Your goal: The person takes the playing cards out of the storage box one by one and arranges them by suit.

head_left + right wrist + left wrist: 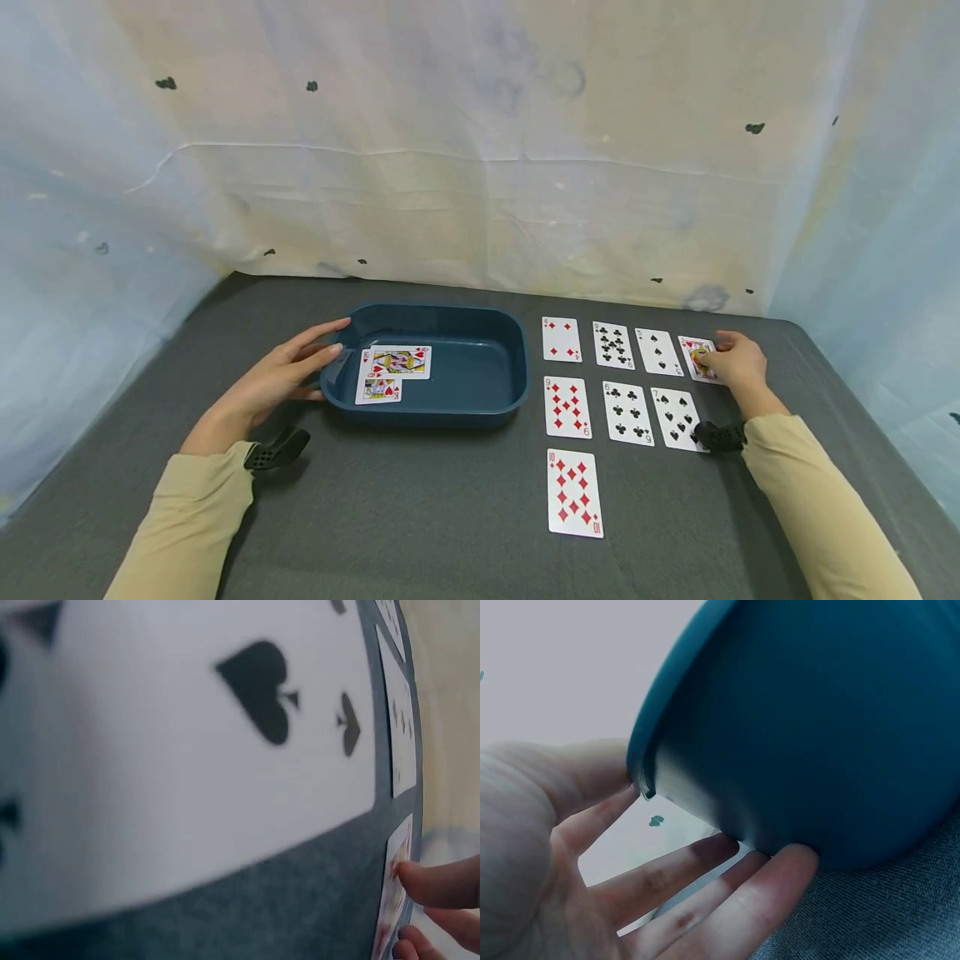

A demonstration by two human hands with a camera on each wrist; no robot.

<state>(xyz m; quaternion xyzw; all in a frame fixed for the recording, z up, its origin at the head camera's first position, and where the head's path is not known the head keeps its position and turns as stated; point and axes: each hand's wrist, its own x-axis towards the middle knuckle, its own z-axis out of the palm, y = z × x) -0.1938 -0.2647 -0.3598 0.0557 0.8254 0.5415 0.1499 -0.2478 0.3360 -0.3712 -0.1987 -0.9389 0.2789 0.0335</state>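
The left hand [281,379] lies with straight, relaxed fingers against the left wall of the dark blue oval plastic tray [450,412], at about nine o'clock of the tray; the left wrist view shows the fingertips [784,866] touching the underside of its rim, steadying rather than gripping it. Inside the tray, toward its left end, lie two face cards [392,372], the upper one partly over the lower. At three o'clock of the tray, on the dark grey felt tabletop [420,508], white playing cards lie face up in rows, well apart from each other: the four of diamonds [562,339], a club card and a spade card in the far row, three in the middle row and the ten of diamonds [574,492] alone nearest the person. At the far row's right end the right hand [738,360] curls its fingers onto the red-and-yellow face card [698,358], fingertips [439,881] pressing its edge. To lift it cleanly, I judge the fingers should drag the card slightly, get the thumb beneath, and avoid nudging the neighbouring seven of spades [677,419].
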